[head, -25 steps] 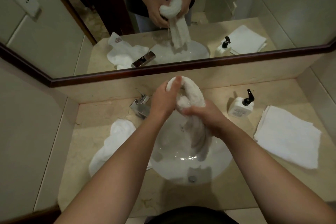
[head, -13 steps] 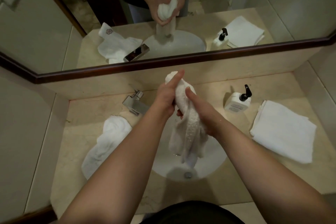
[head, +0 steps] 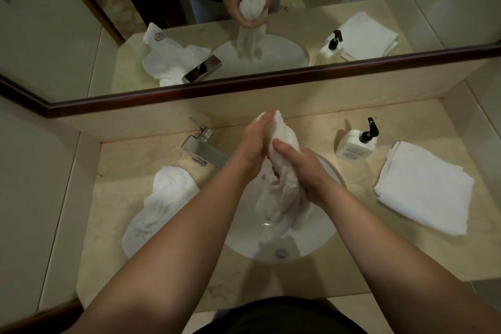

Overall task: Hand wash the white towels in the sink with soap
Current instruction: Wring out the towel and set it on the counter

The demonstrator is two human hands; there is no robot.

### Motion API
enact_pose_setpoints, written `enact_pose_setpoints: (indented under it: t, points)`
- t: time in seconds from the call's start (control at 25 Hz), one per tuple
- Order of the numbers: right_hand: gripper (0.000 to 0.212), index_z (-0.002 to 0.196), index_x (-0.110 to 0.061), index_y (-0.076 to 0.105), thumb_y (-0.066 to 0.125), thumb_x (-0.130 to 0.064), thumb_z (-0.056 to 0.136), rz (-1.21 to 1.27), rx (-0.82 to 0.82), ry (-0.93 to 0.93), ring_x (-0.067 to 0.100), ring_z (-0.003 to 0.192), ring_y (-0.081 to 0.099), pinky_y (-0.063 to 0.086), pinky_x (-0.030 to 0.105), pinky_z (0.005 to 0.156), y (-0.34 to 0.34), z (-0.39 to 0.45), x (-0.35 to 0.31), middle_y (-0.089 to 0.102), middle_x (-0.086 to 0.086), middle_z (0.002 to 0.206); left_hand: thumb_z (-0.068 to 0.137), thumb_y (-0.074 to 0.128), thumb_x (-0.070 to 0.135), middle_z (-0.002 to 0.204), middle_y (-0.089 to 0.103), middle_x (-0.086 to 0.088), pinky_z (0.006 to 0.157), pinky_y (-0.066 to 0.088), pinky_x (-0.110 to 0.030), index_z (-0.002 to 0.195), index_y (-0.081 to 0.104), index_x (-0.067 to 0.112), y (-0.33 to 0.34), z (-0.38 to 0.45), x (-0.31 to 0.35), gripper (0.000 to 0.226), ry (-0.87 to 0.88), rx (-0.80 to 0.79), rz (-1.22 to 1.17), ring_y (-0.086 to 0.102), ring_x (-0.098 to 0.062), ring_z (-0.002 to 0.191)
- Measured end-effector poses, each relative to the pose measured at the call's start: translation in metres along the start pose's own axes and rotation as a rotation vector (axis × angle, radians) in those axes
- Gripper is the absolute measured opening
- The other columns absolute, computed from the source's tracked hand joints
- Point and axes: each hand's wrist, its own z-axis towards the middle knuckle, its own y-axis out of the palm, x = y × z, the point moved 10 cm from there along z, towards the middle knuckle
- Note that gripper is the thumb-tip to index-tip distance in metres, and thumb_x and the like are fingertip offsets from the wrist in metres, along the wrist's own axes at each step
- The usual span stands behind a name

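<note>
Beige stone surface (head: 339, 257): carried everything, ran under the mirror (head: 135, 35).
Sink (head: 320, 241): white round basin set in the surface, drain near the front edge.
Folded towel (head: 423, 187): white, neat, lay right of the sink, looked dry, well apart from the hands.
Crumpled towel (head: 160, 203): white, lay left of the sink just beside the rim, looked damp; could not tell if washed.
Wet towel (head: 282, 184): the one in hand, held bunched and upright over the basin, lower end hanging down toward the bowl.
Left hand (head: 253, 149): pressed against the towel's upper part, fingers (head: 264, 120) fairly straight along it.
Right hand (head: 306, 168): fingers curled round the towel's middle, gripping it.
Faucet (head: 204, 150): chrome, back left of the basin; no water stream visible.
Soap bottle (head: 355, 144): white pump bottle, back right, beside the folded towel.
Step, judged: rubbing or squeezing the towel between both hands.
Doing it well: keep the bundle over the bowl so drips land inside, shift the grip along the length so every part gets worked, rub cloth on cloth, squeeze downward.
</note>
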Motion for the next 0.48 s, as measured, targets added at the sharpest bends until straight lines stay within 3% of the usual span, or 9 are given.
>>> enact_pose_setpoints:
  t: [0.12,0.2,0.28,0.36,0.48]
  points:
    - [0.046,0.101,-0.004,0.061,0.065,-0.046,0.083,0.208,-0.138,0.147,0.017,0.056,0.053,0.047,0.027,0.052,0.009,-0.006,0.009,0.057,0.009,0.067,0.081,0.068,0.050,0.121,0.069,-0.009,0.111,0.042,-0.045,0.103,0.077,0.016,0.013,0.001,-0.001,0.041,-0.021,-0.271,-0.145,0.062,-0.022,0.118]
    - [0.049,0.096,-0.003,0.061,0.061,-0.051,0.082,0.271,-0.225,0.210,0.016,0.051,0.051,0.047,0.024,0.048,0.020,-0.010,0.013,0.054,0.008,0.064,0.075,0.077,0.040,0.126,0.067,-0.012,0.107,0.046,-0.045,0.119,0.063,0.011,0.023,0.001,0.001,0.055,-0.016,-0.362,-0.267,0.061,-0.026,0.121]
    - [0.057,0.100,-0.003,0.061,0.057,-0.058,0.084,0.316,-0.242,0.206,0.014,0.049,0.053,0.047,0.024,0.046,0.025,-0.008,0.013,0.056,0.008,0.064,0.078,0.071,0.026,0.103,0.071,-0.008,0.087,0.057,-0.038,0.118,0.059,0.012,0.024,0.006,0.003,0.044,-0.024,-0.307,-0.320,0.070,-0.022,0.098]
    - [0.072,0.108,-0.003,0.064,0.052,-0.070,0.083,0.261,-0.142,0.143,0.017,0.054,0.058,0.050,0.028,0.050,0.019,-0.002,0.014,0.062,0.011,0.072,0.078,0.068,0.023,0.085,0.067,-0.003,0.071,0.056,-0.033,0.108,0.063,0.016,0.016,0.014,0.000,0.032,-0.037,-0.201,-0.229,0.066,-0.016,0.076]
    - [0.086,0.095,-0.001,0.070,0.031,-0.077,0.088,-0.063,0.130,0.048,0.022,0.056,0.064,0.052,0.032,0.057,0.001,0.002,0.019,0.067,0.015,0.070,0.085,0.073,0.016,0.091,0.065,-0.007,0.068,0.055,-0.031,0.105,0.067,0.015,-0.004,0.017,-0.012,0.021,-0.036,-0.036,-0.075,0.065,-0.017,0.077]
